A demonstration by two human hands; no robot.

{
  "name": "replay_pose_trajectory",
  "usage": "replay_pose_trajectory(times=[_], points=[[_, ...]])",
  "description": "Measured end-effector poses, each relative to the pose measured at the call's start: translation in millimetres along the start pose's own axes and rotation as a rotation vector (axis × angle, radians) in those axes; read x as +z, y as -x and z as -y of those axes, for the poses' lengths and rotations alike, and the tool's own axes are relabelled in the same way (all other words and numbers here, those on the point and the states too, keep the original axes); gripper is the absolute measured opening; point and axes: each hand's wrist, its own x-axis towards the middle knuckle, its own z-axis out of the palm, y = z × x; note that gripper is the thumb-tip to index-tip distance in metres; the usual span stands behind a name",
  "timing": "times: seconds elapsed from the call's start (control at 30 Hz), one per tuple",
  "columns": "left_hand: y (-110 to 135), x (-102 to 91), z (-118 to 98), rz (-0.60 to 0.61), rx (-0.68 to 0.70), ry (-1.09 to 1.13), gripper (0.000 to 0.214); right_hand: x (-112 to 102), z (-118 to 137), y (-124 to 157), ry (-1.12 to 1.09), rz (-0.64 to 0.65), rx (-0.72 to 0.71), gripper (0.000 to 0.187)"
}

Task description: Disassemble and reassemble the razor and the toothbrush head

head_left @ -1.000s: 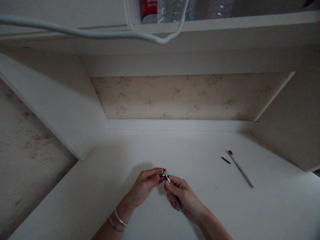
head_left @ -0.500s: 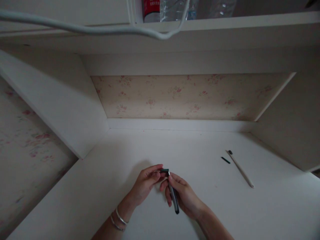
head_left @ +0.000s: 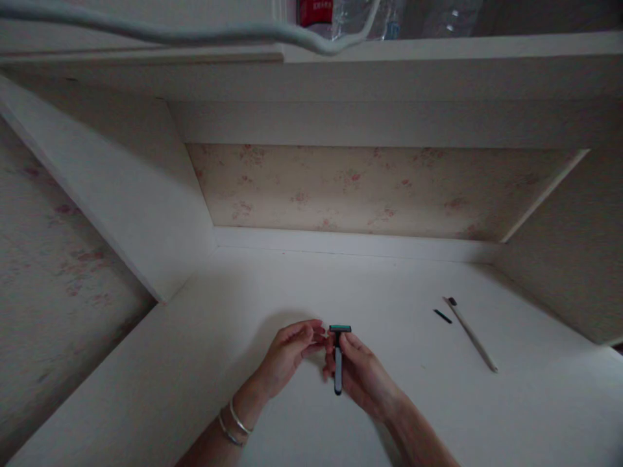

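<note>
A razor (head_left: 338,363) with a dark head, a green strip and a grey-and-black handle stands nearly upright in my right hand (head_left: 365,373). The thumb and fingers of that hand grip it just under the head. My left hand (head_left: 287,357) is close by on the left, with its fingers bent together and the thumb against them. Its fingertips come up beside the razor's neck; whether they touch it, or hold something small, is hidden.
On the white desk (head_left: 233,292), to the right, lie a slim white pen-like stick (head_left: 474,337) with a dark end and a short dark strip (head_left: 442,316). Plastic bottles (head_left: 355,18) stand on the shelf above. A white cable (head_left: 219,32) hangs across the top.
The razor has turned so that its head faces me and its handle stands straighter. The left fingers have come away from the razor's head. The view has shifted slightly.
</note>
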Motion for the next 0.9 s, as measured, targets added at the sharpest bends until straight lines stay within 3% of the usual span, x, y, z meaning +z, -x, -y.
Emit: replay_pose_trajectory(times=[0.17,0.37,0.57,0.67,0.77,0.9], points=[[0,-2.8,2,-0.048,-0.029,-0.033,0.026,-2,1,-3,-0.004,-0.038,-0.022,0.023],[-2,-6.0,6,-0.094,-0.045,-0.055,0.026,-3,2,-8,0.063,-0.238,-0.136,0.026],[-2,-7.3,6,-0.093,-0.055,-0.088,0.025,-17,18,-3,0.292,-0.339,-0.195,0.020],[-2,-8.5,5,-0.098,-0.058,-0.109,0.025,-32,30,2,0.330,-0.413,-0.222,0.024],[-3,-9.6,4,-0.090,-0.062,-0.118,0.025,-58,42,9,0.399,-0.533,-0.279,0.040],[-2,-10.6,6,-0.078,-0.080,-0.137,0.024,-100,63,21,0.934,-0.752,-0.351,0.050]])
